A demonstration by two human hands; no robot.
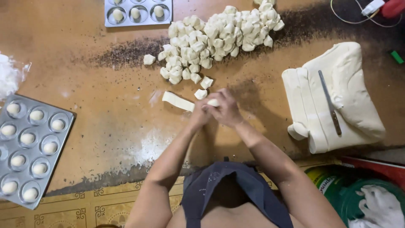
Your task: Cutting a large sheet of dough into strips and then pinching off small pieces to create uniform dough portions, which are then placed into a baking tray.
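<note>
My left hand (199, 116) and my right hand (225, 109) meet over the brown floor and pinch the near end of a flat strip of dough (178, 101). A small bit of dough (213, 102) shows between the fingers of both hands. Just beyond the hands lies a big heap of cut dough pieces (215, 36), with two loose pieces (201, 93) closest to my fingers.
A muffin tray (63, 139) with dough balls lies at the left, another tray (166, 14) at the top. A large folded dough slab (350, 97) with a knife (330, 103) on it lies at the right. Flour pile (6, 76) far left, bags at lower right.
</note>
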